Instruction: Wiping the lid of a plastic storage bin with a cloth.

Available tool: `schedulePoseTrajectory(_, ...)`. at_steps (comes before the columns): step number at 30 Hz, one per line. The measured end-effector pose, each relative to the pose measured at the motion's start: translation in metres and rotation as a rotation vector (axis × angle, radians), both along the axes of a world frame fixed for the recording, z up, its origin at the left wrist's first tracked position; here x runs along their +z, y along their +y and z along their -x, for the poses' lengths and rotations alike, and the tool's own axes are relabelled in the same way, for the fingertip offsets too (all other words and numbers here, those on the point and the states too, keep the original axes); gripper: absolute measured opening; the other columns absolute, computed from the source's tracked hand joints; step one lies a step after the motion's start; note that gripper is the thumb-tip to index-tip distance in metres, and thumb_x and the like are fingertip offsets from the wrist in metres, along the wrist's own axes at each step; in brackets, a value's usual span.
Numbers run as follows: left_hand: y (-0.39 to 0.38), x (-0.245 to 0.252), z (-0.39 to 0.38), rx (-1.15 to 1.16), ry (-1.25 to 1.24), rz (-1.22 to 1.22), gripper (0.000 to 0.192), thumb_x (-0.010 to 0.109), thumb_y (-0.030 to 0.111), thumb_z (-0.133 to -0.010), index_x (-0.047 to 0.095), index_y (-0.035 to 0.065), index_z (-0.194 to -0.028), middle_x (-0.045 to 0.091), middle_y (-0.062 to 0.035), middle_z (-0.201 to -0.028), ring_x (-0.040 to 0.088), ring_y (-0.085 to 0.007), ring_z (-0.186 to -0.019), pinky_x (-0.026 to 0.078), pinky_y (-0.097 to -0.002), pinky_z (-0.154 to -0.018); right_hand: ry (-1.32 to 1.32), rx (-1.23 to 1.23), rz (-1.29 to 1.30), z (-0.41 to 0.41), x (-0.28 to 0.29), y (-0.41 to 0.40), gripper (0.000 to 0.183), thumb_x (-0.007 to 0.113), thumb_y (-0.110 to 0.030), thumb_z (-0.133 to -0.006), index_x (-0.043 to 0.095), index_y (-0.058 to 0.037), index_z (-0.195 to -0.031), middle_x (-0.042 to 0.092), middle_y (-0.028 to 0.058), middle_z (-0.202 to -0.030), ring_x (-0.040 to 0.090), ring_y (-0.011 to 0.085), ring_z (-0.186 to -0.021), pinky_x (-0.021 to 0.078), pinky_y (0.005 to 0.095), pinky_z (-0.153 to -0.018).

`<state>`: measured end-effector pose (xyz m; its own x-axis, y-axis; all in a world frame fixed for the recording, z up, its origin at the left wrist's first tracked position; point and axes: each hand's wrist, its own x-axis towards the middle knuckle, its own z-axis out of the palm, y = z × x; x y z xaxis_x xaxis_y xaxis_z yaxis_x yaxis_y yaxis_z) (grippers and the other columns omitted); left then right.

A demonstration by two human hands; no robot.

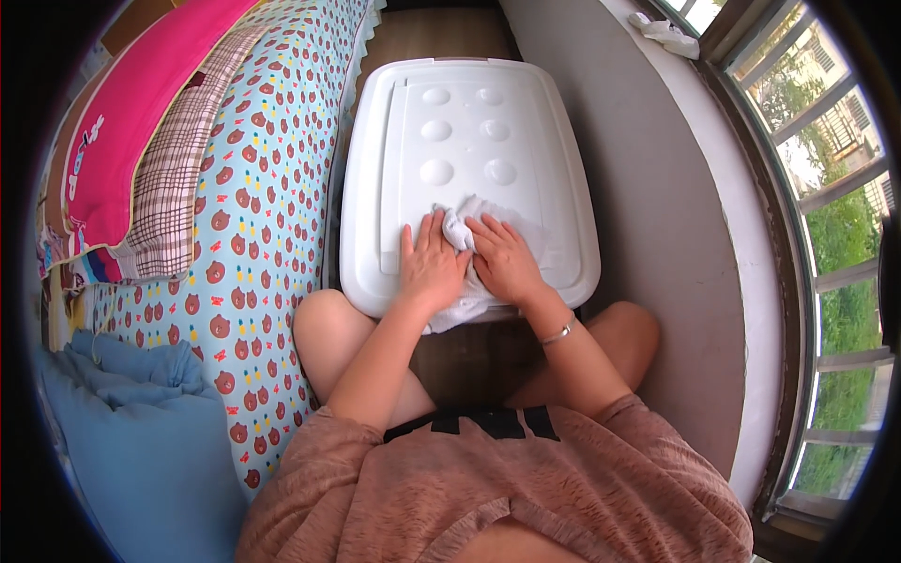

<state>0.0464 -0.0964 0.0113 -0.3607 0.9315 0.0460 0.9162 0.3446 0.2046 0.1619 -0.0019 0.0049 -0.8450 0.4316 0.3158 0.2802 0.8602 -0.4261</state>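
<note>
A white plastic storage box lid (415,193), with rounded corners and raised round bumps, lies between my bent knees. A crumpled white cloth (459,232) lies on its near part, and one end hangs over the near edge. My left hand (431,264) rests flat at the cloth's left side, its fingers apart and its thumb against the cloth. My right hand (508,260) lies palm down on the cloth with its fingers spread. What is under both palms is hidden.
On the left is a bed with a bear-print sheet (260,211), a pink and plaid folded bedding pile (162,141) and a blue bundled cloth (141,436). A grey wall (654,211) and a barred window (830,211) stand on the right. A white plastic bag (665,35) lies on the sill.
</note>
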Motion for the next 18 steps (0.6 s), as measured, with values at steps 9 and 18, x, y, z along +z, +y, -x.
schedulePoseTrajectory(9, 0.074, 0.003, 0.041, 0.273, -0.007, 0.008, 0.065, 0.03, 0.045, -0.089, 0.025, -0.0021, -0.134, 0.02, -0.0141, -0.142, 0.016, -0.0284, -0.132, 0.007, -0.0499, -0.105, -0.064, -0.269, -0.052, 0.061, -0.01, 0.058, 0.042, 0.042, -0.026, -0.084, 0.047, -0.0121, -0.123, 0.043, 0.0052, -0.131, 0.035, 0.0248, -0.124, 0.0211, 0.043, -0.104)
schedulePoseTrajectory(18, 0.057, 0.007, 0.017, 0.393, -0.018, 0.024, 0.073, 0.033, 0.047, -0.088, 0.02, -0.0089, -0.133, 0.017, -0.0218, -0.142, 0.013, -0.0324, -0.132, 0.004, -0.0529, -0.104, -0.083, -0.795, -0.189, 0.038, -0.006, 0.017, 0.057, 0.05, -0.033, -0.077, 0.045, 0.0073, -0.117, 0.039, 0.0308, -0.124, 0.031, 0.0421, -0.121, 0.019, 0.0612, -0.095)
